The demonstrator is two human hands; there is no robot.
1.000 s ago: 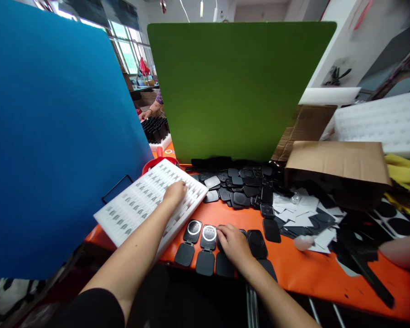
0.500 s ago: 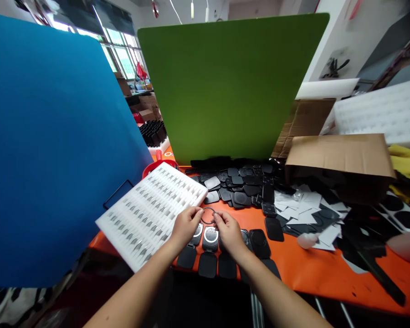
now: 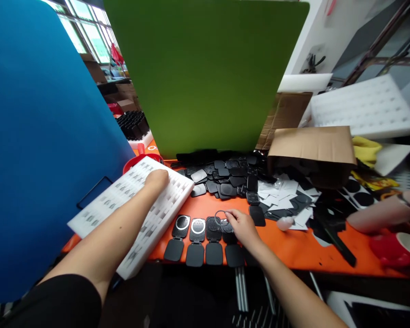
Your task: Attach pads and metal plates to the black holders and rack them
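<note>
My right hand [image 3: 242, 227] pinches a thin metal ring [image 3: 220, 216] just above the third of a row of open black cases [image 3: 198, 237] at the front edge of the orange table [image 3: 294, 248]. The two cases on the left show silver rings inside. My left hand [image 3: 156, 178] rests on a white foam tray [image 3: 130, 209] that holds rows of small metal parts; its fingertips press down into the tray and what they hold is hidden.
A heap of black cases [image 3: 225, 175] lies behind the row, with white paper slips [image 3: 287, 202] to its right. A green panel [image 3: 205, 73] and a blue panel [image 3: 37, 136] stand behind and left. A cardboard box [image 3: 310, 146], white foam [image 3: 362, 109] and another person's arm [image 3: 382, 212] are at right.
Half a second ago both hands held the ring together over the cases. The left hand has gone back onto the foam tray; the right hand has brought the ring down to the third case.
</note>
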